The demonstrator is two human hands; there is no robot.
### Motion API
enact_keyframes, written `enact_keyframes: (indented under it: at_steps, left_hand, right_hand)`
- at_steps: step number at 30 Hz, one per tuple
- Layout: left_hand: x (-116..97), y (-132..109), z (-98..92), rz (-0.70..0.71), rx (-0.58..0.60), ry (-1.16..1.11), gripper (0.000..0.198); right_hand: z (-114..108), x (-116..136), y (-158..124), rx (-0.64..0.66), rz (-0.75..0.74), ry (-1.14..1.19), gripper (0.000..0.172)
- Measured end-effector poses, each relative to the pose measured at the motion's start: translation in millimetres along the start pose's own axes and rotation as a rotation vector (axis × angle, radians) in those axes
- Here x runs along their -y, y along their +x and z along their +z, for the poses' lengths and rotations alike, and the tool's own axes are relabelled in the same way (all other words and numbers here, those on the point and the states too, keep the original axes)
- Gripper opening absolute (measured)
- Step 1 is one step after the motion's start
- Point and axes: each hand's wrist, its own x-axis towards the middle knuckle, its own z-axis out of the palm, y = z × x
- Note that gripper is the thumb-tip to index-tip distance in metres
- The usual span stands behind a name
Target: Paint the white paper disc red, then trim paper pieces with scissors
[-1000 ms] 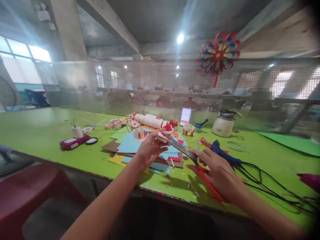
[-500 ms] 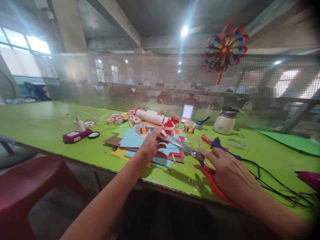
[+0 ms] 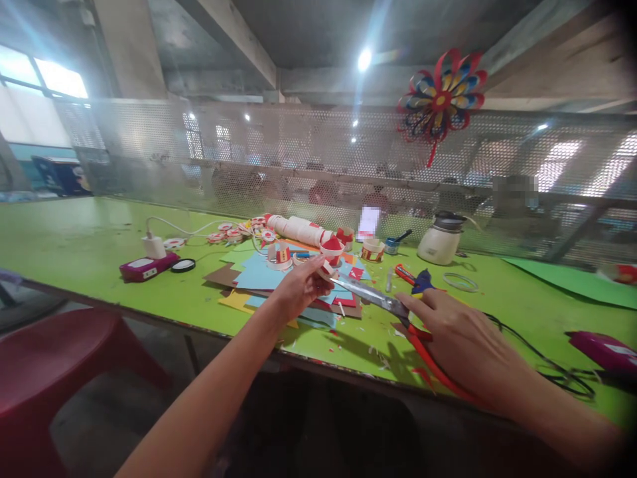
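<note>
My left hand (image 3: pixel 300 290) pinches a small white-and-red paper piece (image 3: pixel 327 268) above a stack of coloured paper sheets (image 3: pixel 259 275). My right hand (image 3: pixel 455 325) grips a pair of scissors (image 3: pixel 371 292) by its red handles. The blades point left, and their tips meet or nearly meet the paper piece. Whether they are cutting into it I cannot tell. Just behind my left fingers stands a round cup with a red top (image 3: pixel 332 247). Another red-and-white paper cup (image 3: pixel 279 256) sits on the sheets to the left.
A long white paper roll (image 3: pixel 298 229) lies behind the stack. Right of it are a patterned cup (image 3: pixel 372 249), a small blue jar (image 3: pixel 392 245), a white kettle (image 3: pixel 440 240) and a blue glue gun (image 3: pixel 423 282). A purple box with a charger (image 3: pixel 149 267) lies left. A red stool (image 3: pixel 64 358) stands in front.
The view has shifted a little, bringing more of the purple tool at right into sight. My left fingers have curled in slightly around the paper piece. My right hand still holds the scissors.
</note>
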Motion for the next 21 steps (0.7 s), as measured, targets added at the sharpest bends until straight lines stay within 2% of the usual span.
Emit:
enact_keyframes:
  at_steps: [7, 12, 21]
  left_hand:
    - [-1.0, -2.0, 0.8, -0.027, 0.050, -0.065, 0.027]
    - [-4.3, -6.2, 4.7, -0.069, 0.058, -0.138, 0.026]
    - [-5.0, -9.5, 10.3, -0.152, 0.109, -0.143, 0.023]
  right_hand:
    - [7.7, -4.7, 0.0, -0.042, -0.039, 0.068, 0.047]
    - [10.2, -7.7, -1.8, -0.046, -0.042, 0.059, 0.040]
    - [12.4, -8.2, 2.4, -0.067, -0.084, 0.044, 0.040]
